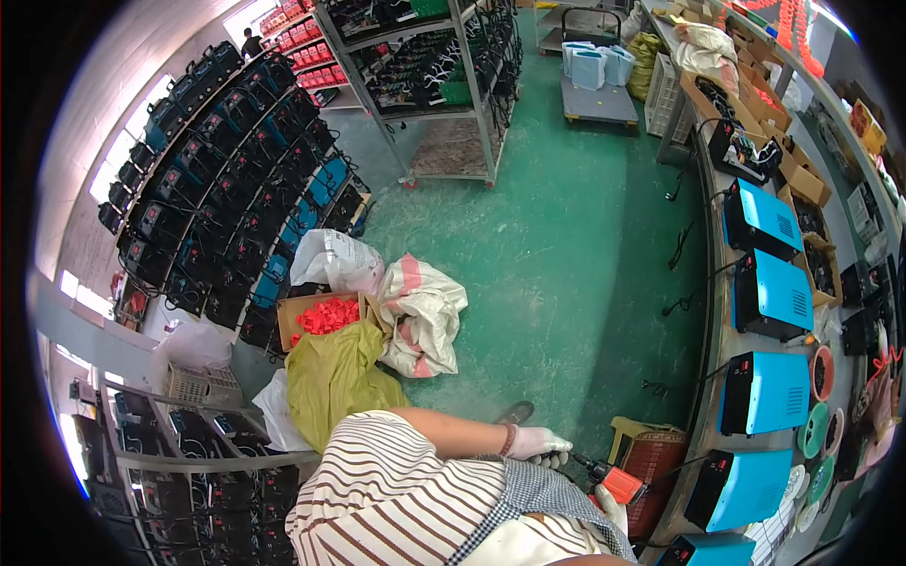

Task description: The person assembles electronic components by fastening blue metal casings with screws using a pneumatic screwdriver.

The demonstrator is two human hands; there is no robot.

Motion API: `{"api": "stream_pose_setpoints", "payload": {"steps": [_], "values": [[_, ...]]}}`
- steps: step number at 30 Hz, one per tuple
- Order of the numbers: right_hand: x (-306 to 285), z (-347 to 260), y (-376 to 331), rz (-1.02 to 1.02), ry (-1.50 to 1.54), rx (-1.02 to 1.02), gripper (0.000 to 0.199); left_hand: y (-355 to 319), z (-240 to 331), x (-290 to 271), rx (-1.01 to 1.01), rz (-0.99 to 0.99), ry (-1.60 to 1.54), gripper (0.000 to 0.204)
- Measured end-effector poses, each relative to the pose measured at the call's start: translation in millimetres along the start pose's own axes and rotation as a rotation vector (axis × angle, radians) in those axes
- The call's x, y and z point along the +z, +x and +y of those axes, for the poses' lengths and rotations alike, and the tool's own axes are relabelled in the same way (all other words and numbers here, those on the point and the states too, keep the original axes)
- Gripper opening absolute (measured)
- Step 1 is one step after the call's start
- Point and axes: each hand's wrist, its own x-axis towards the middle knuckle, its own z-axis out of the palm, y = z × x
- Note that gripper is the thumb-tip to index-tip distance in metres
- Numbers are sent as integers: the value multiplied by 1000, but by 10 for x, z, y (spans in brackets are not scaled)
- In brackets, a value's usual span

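My right hand (613,510), in a pale glove, is closed on an orange-and-black cordless drill (623,485) beside the workbench. The drill's dark front end points left, toward my other hand. My left hand (538,442), also gloved in white, has its fingers curled near that end, around something dark that I cannot make out. Both hands are low in front of my checked apron (547,495). A blue machine with a black front (750,488) stands on the bench, to the right of the drill.
More blue machines (772,298) line the bench, with cords hanging over its edge. Below sits a reddish-brown bin (656,467). Left are sacks (420,316), a box of red parts (326,316) and racks of black machines (226,170). A trolley (599,104) stands farther off.
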Motion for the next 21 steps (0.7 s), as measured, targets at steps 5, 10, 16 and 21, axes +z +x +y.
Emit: {"api": "stream_pose_setpoints", "payload": {"steps": [5,10,16,21], "values": [[-32,105,133,19,14,32,19,-37,48,-60,12,-47,17,34],[-27,23,143,18,-44,62,20,52,57,-186,4,-85,37,33],[-41,-71,150,-53,-356,-117,20,229,127,-435,-148,-274,-80,30],[-71,-120,199,-98,-462,-126,18,404,144,-537,-251,-406,-193,29]]}}
